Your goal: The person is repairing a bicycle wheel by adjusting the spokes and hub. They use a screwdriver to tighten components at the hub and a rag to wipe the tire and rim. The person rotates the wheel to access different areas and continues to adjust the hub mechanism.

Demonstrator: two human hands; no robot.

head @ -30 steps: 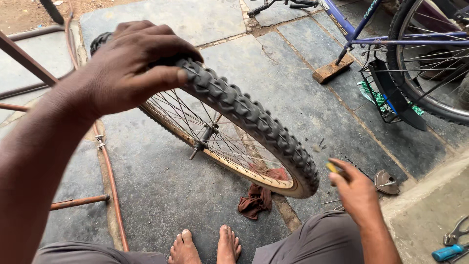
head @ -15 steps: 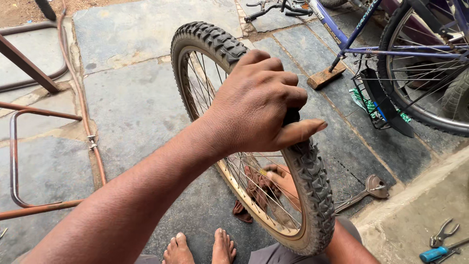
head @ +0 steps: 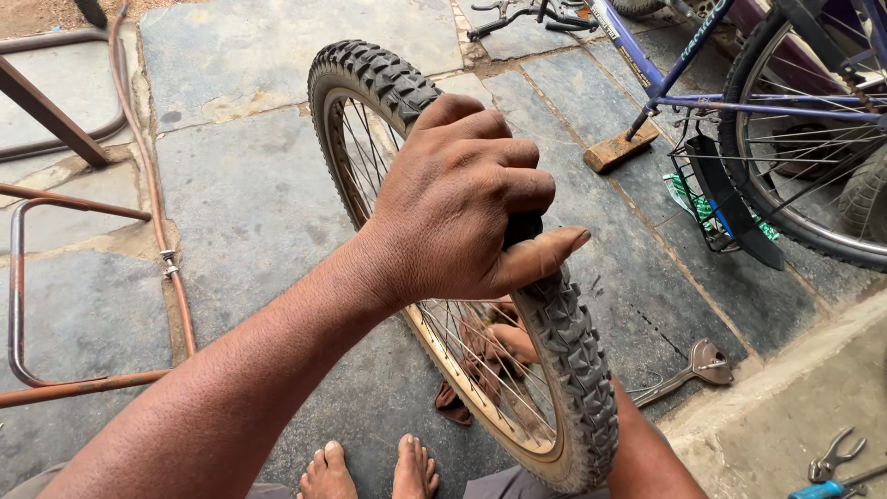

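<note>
A knobbly black bicycle wheel (head: 480, 277) stands upright on the stone floor (head: 249, 203) mid-frame. The left hand (head: 462, 212) has a closed grip over its tread; a firm, steady hold seems best. The right hand (head: 513, 342), behind the thin metal spokes, is too hidden to judge. A metal wrench (head: 688, 368) lies lower right.

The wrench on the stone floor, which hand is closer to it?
Right. The right hand is behind the wheel's spokes, low beside the wrench; the left hand grips the tyre higher up.
</note>
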